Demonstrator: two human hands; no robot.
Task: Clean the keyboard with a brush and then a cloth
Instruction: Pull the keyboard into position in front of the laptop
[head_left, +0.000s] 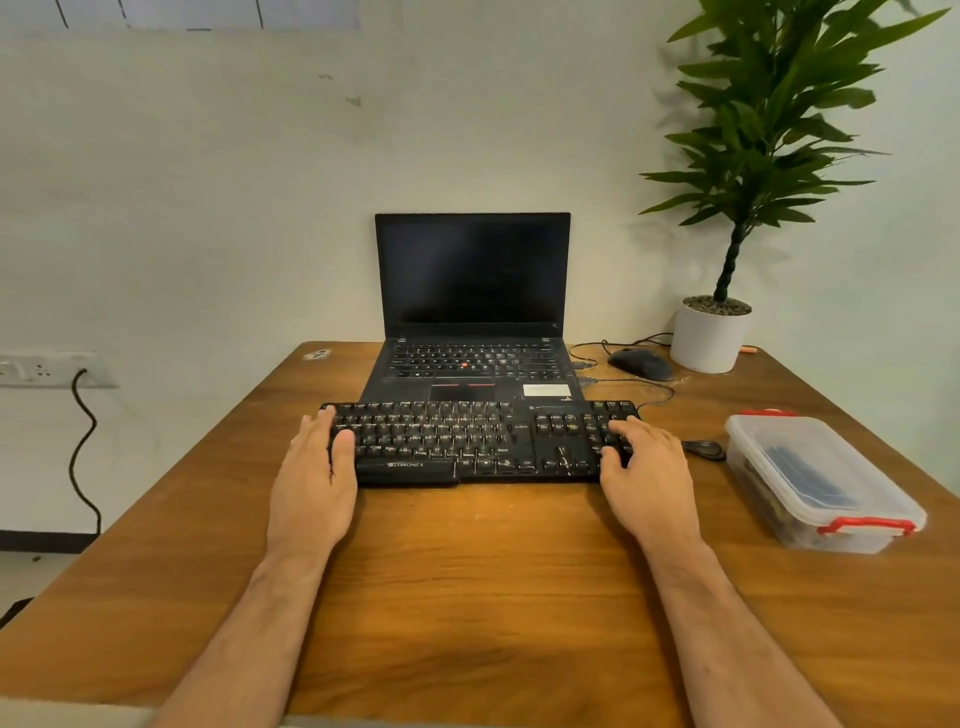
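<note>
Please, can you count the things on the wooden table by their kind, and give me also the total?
Keyboards: 1, the black keyboard
Laptops: 1, the laptop
Mice: 1, the mouse
Potted plants: 1, the plant
Plastic boxes: 1, the lidded box
Hands resting on the keyboard: 2, left hand, right hand
Total: 7
</note>
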